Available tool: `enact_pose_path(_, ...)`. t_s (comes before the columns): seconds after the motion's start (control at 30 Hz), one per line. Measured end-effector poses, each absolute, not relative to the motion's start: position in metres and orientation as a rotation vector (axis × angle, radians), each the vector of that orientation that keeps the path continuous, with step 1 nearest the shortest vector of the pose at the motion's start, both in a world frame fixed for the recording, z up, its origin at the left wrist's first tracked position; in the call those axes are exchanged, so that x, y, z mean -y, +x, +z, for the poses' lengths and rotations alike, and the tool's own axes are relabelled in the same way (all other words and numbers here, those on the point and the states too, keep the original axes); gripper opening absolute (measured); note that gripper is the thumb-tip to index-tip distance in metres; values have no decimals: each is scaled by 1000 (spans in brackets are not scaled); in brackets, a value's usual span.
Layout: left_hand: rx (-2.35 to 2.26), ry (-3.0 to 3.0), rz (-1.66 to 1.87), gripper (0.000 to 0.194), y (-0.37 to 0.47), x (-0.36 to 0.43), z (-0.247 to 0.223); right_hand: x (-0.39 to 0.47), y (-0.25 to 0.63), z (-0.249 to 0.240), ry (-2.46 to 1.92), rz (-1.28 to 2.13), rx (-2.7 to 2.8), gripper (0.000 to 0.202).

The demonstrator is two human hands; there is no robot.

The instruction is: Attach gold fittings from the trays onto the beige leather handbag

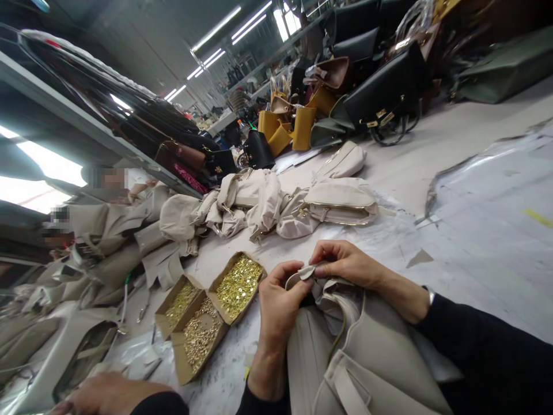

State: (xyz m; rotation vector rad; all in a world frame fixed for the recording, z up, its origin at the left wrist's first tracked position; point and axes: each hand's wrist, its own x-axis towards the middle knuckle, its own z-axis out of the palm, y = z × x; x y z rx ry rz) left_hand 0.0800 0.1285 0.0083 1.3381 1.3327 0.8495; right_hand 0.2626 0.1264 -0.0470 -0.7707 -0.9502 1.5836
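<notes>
A beige handbag with a zipped opening lies at the lower right, close to me. Near its top edge, my left hand pinches a small beige strap end between thumb and fingers. My right hand grips the same strap end from the other side, its fingertips almost meeting those of the left. Whether a small metal part sits between the fingers is hidden. To the left of my hands stand cardboard boxes of small gold-coloured metal pieces and rivet-like pieces.
Cream fabric pouches lie in a row across the table. Black, mustard and green handbags are piled behind. Beige bag parts heap up at left. Another person's hand reaches in at the lower left.
</notes>
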Motion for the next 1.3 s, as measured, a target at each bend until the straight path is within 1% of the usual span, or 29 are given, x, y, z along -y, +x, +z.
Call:
enact_pose_path(0.27,-1243,1385,857,34,77,-127,9,-125,263,-48,-752,1600,980,38)
enact_pose_path(0.5,-1284,1416,873,32,81,-124,13,-122,262,-48,-709,1574,968,37)
enact_pose_path(0.7,-1364,1470,887,28,80,-121,10,-120,261,-47,-696,1573,981,30)
enact_pose_path(0.9,-1462,1607,934,26,81,-116,9,-120,263,-45,-778,1530,1030,26)
enact_pose_path(0.97,-1492,1645,961,26,81,-116,9,-119,263,-44,-831,1483,1070,23)
enact_pose_path(1.13,-1541,1688,1032,28,82,-116,4,-114,263,-40,-966,1198,1242,12)
enact_pose_path(1.3,-1425,1650,1058,30,79,-113,-1,-114,262,-38,-983,1240,1216,10)
